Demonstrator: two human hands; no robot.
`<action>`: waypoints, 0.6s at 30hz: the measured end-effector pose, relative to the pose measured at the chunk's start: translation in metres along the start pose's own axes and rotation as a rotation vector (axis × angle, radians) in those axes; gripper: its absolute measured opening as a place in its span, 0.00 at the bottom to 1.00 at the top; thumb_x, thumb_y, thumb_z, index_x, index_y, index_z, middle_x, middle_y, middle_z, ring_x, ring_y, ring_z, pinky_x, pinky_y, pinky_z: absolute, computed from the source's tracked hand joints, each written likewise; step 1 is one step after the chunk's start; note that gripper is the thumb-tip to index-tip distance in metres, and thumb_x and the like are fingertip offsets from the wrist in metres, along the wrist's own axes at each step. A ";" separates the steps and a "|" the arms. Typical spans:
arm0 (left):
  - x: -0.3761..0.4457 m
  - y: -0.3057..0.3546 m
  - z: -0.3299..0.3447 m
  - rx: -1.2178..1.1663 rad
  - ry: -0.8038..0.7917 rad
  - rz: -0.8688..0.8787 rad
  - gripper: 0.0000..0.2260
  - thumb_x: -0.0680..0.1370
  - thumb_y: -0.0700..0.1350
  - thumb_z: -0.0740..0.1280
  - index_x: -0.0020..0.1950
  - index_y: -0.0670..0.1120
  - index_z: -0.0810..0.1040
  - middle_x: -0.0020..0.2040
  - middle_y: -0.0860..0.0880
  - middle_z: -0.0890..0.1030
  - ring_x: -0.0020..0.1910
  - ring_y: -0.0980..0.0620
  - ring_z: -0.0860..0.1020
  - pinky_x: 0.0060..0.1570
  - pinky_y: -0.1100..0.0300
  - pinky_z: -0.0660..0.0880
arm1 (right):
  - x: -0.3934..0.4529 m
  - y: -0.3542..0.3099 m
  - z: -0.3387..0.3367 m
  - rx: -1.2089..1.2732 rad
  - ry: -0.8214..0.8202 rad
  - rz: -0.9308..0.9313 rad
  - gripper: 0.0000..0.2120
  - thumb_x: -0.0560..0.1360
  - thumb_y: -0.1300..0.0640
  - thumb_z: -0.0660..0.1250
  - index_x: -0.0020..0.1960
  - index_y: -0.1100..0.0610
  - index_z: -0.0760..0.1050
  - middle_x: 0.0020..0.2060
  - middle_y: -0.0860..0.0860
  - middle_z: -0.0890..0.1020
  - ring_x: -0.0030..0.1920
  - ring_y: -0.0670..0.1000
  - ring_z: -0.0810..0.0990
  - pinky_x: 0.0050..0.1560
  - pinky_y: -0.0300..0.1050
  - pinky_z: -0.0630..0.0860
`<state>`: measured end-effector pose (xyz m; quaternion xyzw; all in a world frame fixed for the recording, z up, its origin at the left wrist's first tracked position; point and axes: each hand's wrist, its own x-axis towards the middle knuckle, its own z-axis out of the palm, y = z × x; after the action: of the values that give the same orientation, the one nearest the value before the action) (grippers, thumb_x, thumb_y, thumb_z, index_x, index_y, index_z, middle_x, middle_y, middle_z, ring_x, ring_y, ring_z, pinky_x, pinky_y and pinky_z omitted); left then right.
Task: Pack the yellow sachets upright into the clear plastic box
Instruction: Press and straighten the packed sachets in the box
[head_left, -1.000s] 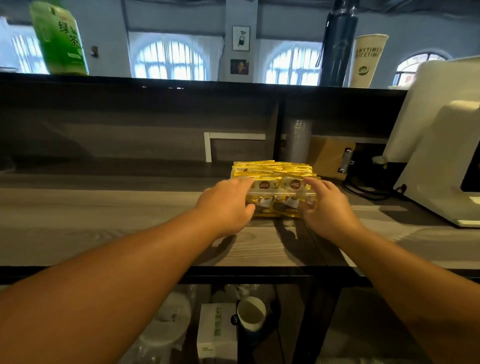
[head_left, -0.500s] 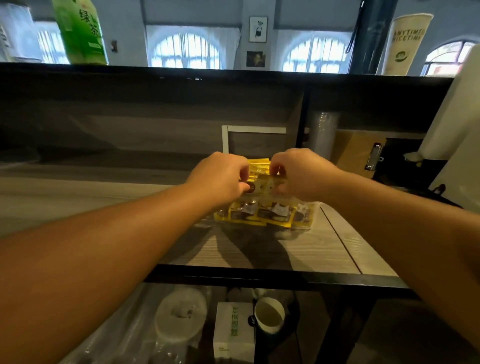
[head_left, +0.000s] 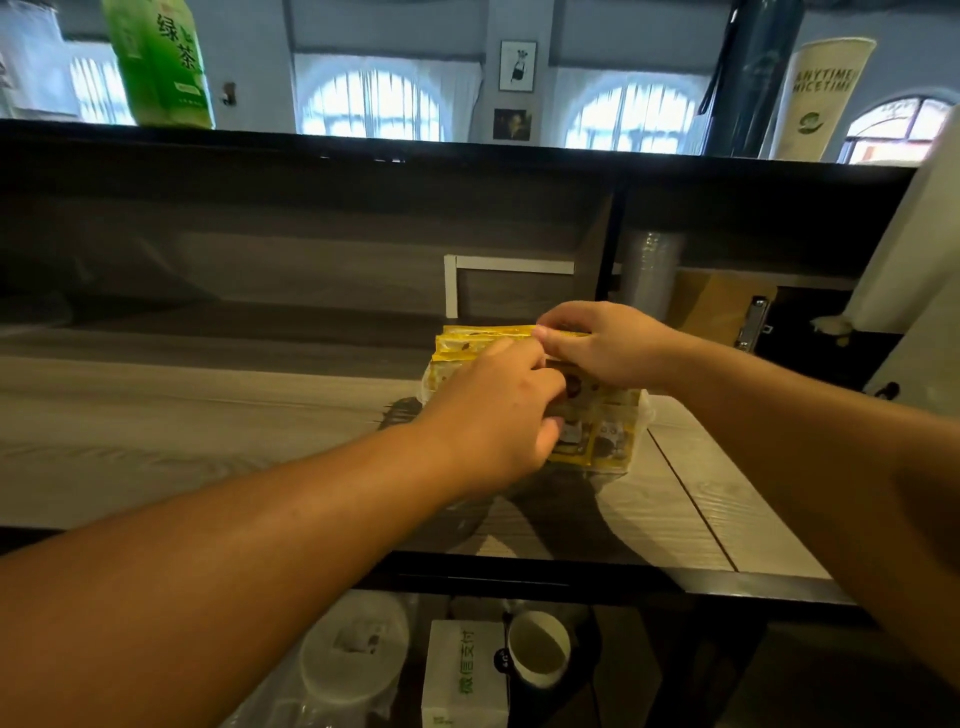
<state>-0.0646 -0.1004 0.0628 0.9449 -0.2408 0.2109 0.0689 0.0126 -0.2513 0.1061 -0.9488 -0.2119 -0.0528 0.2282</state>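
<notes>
The right hand (head_left: 608, 345) pinches the yellow sachets (head_left: 485, 338) at the row's top edge, their long axis running nine to three across the clear plastic box (head_left: 641, 415), while the left hand (head_left: 493, 415), at seven o'clock of that grip, curls over the near sachets, its hold hidden.

Café counter: paper cups (head_left: 538, 647), payment sign (head_left: 464, 670), green tea bottle (head_left: 158, 62).
</notes>
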 end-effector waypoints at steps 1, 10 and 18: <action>0.001 0.000 0.001 -0.006 0.001 -0.009 0.14 0.81 0.53 0.65 0.64 0.51 0.76 0.60 0.53 0.74 0.60 0.54 0.70 0.57 0.57 0.73 | 0.003 0.000 0.004 0.008 -0.015 0.024 0.24 0.79 0.36 0.55 0.71 0.45 0.70 0.64 0.47 0.76 0.64 0.50 0.73 0.58 0.45 0.68; 0.028 -0.037 -0.022 -0.042 -0.014 -0.199 0.32 0.73 0.56 0.73 0.74 0.58 0.65 0.68 0.52 0.70 0.65 0.51 0.71 0.59 0.53 0.75 | 0.012 0.009 -0.019 -0.025 -0.420 0.069 0.38 0.75 0.57 0.70 0.77 0.41 0.54 0.67 0.49 0.72 0.64 0.53 0.73 0.66 0.55 0.71; 0.077 -0.063 -0.028 -0.118 -0.611 -0.211 0.51 0.68 0.56 0.78 0.81 0.60 0.47 0.77 0.50 0.62 0.75 0.44 0.63 0.66 0.47 0.69 | 0.029 0.009 -0.011 -0.410 -0.526 0.025 0.59 0.68 0.45 0.77 0.79 0.43 0.34 0.75 0.53 0.63 0.71 0.58 0.68 0.68 0.58 0.70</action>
<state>0.0172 -0.0719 0.1195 0.9785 -0.1631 -0.1052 0.0695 0.0423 -0.2529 0.1176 -0.9586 -0.2370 0.1550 -0.0296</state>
